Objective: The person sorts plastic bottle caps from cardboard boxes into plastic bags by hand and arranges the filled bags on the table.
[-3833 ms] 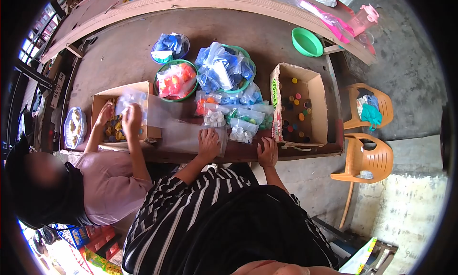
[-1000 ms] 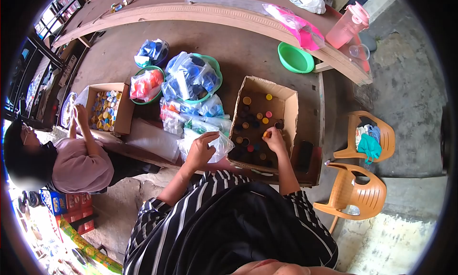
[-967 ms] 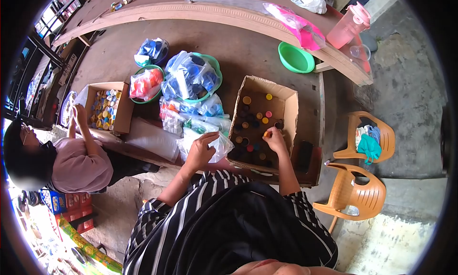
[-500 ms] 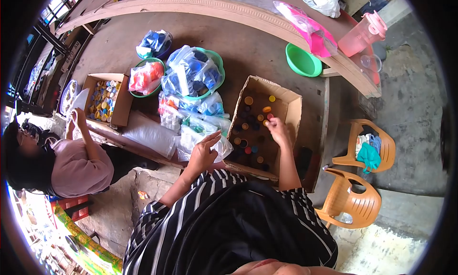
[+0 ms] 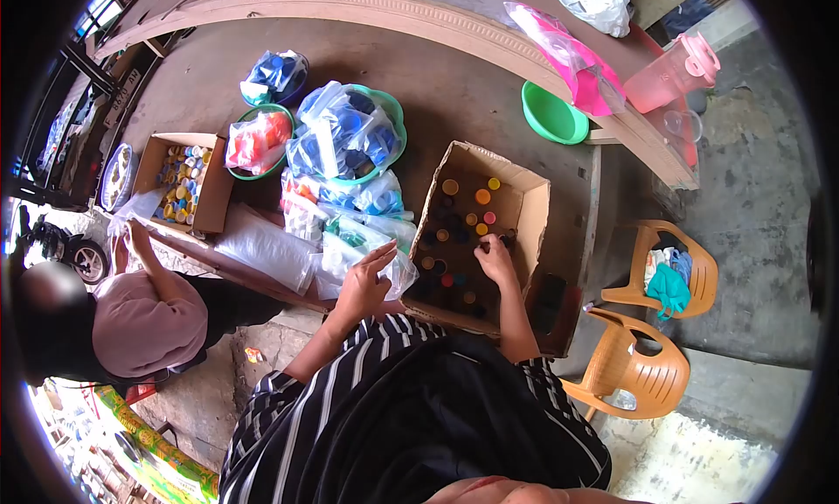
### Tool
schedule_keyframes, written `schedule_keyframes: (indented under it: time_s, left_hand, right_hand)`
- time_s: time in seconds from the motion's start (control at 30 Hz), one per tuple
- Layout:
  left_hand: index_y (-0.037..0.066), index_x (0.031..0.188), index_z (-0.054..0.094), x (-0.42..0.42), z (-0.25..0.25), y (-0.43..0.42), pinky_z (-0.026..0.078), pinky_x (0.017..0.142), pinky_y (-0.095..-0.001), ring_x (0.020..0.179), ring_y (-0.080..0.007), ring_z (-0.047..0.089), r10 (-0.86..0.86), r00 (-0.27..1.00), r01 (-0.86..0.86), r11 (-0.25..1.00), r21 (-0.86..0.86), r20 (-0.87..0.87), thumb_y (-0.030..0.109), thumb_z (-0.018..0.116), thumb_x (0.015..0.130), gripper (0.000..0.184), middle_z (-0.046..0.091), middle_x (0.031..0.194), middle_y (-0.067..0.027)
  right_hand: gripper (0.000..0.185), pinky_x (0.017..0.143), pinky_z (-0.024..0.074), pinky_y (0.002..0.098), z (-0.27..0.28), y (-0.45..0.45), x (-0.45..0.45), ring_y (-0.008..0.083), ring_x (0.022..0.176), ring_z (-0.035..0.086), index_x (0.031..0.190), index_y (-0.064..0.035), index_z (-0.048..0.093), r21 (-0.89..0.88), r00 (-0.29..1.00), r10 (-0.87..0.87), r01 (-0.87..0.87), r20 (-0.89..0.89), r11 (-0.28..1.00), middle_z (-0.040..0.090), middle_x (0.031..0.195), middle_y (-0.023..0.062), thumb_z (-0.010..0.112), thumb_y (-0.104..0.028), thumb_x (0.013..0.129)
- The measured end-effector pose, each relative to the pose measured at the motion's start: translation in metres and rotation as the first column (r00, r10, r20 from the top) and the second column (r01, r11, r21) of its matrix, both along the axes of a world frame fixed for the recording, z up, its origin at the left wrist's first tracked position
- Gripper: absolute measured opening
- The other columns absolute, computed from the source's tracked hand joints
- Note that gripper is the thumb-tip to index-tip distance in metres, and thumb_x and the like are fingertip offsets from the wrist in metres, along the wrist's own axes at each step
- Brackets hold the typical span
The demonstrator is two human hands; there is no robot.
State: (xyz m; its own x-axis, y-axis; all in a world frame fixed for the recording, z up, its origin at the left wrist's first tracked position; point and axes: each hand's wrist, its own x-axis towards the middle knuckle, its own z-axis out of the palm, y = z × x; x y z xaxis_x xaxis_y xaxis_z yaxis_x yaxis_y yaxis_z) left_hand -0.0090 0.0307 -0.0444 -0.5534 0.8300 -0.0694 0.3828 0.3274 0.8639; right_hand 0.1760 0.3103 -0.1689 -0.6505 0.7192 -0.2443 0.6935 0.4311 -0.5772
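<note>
My right hand (image 5: 496,261) reaches into an open cardboard box (image 5: 530,192), its fingers drawn together low among the bottle caps. What they pinch, if anything, is too small and dark to make out. Yellow, orange and dark caps lie scattered on the box floor, with a pink cap (image 5: 489,217) just above that hand. My left hand (image 5: 364,285) hovers at the box's left side, fingers stretched out and thumb apart, with nothing visible in it. Close under it lies a clear plastic bag (image 5: 346,246) with green contents.
Bagged blue caps (image 5: 345,132) fill a green basin, beside a smaller basin with a red bag (image 5: 260,143). A second box of caps (image 5: 212,185) stands left, near a co-worker (image 5: 149,320). A green bowl (image 5: 555,115), wooden rail (image 5: 647,141) and orange chairs (image 5: 647,373) are on the right.
My right hand has moved down and slightly left within the box, away from the pink cap. My left hand keeps nearly the same pose. The view has shifted a little.
</note>
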Motion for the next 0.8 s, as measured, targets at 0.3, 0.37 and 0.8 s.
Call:
schedule_keyframes:
  time_s: [0.3, 0.37, 0.8]
  left_hand:
    - [0.002, 0.123, 0.062, -0.005, -0.007, 0.005, 0.052, 0.087, -0.0364, 0.107, -0.032, 0.064, -0.044, 0.998, 0.046, 0.998, 0.043, -0.038, -0.003, 0.055, 0.07, 0.053, 0.055, 0.138, -0.0095]
    - [0.002, 0.123, 0.062, -0.006, -0.002, 0.006, 0.052, 0.088, -0.0367, 0.107, -0.0322, 0.063, -0.035, 0.999, 0.035, 0.999, 0.008, 0.004, -0.003, 0.055, 0.07, 0.053, 0.055, 0.138, -0.0092]
    - [0.002, 0.123, 0.062, -0.001, -0.001, -0.012, 0.05, 0.093, -0.0373, 0.11, -0.0325, 0.062, -0.061, 0.998, 0.062, 0.998, 0.027, -0.031, -0.002, 0.054, 0.071, 0.053, 0.055, 0.138, -0.0089]
  right_hand:
    - [0.03, 0.085, 0.0511, 0.0487, 0.048, 0.025, -0.027, 0.0397, 0.099, 0.063, 0.105, 0.0003, 0.06, 0.272, 0.883, -0.307, 0.217, 0.356, 0.938, 0.064, 0.104, 0.0244, 0.052, -0.024, 0.09]
    - [0.029, 0.084, 0.0535, 0.0474, 0.038, 0.029, -0.03, 0.039, 0.096, 0.066, 0.101, -0.0004, 0.063, 0.331, 0.855, -0.348, 0.224, 0.385, 0.917, 0.067, 0.101, 0.0232, 0.05, -0.025, 0.092]
    - [0.022, 0.079, 0.055, 0.0466, -0.013, 0.047, -0.015, 0.0362, 0.093, 0.068, 0.093, -0.0037, 0.071, 0.372, 0.834, -0.373, 0.221, 0.407, 0.901, 0.07, 0.095, 0.0186, 0.061, -0.022, 0.086]
